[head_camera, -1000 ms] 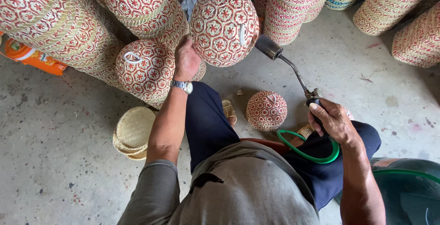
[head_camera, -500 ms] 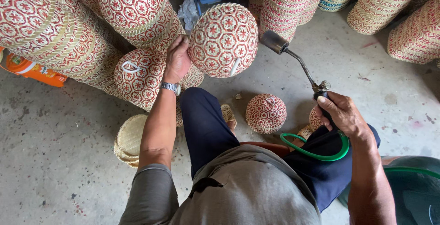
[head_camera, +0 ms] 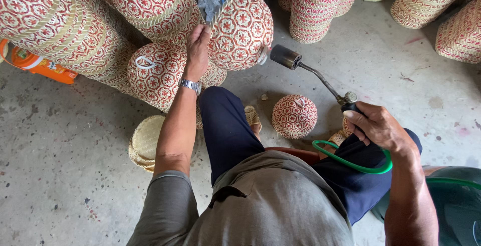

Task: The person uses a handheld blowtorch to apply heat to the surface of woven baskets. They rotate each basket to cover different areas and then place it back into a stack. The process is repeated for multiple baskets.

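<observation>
The left hand (head_camera: pixel 198 43) is closed on the rim of a round woven basket (head_camera: pixel 241 30) with red and white pattern and holds it up above the concrete floor (head_camera: pixel 65 141). The right hand (head_camera: pixel 377 126) is clenched around the handle of a gas torch (head_camera: pixel 305 70). The torch's dark nozzle is just beside the basket. A green hose (head_camera: pixel 350 162) curves under this hand. A smaller patterned basket (head_camera: pixel 294 116) lies on the floor between the knees.

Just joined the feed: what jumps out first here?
Red-and-cream woven baskets stacked along the top of the concrete floor. At centre, the left hand holds up a domed basket, while the right hand points a gas torch at it. A green hose loops across the lap.
</observation>
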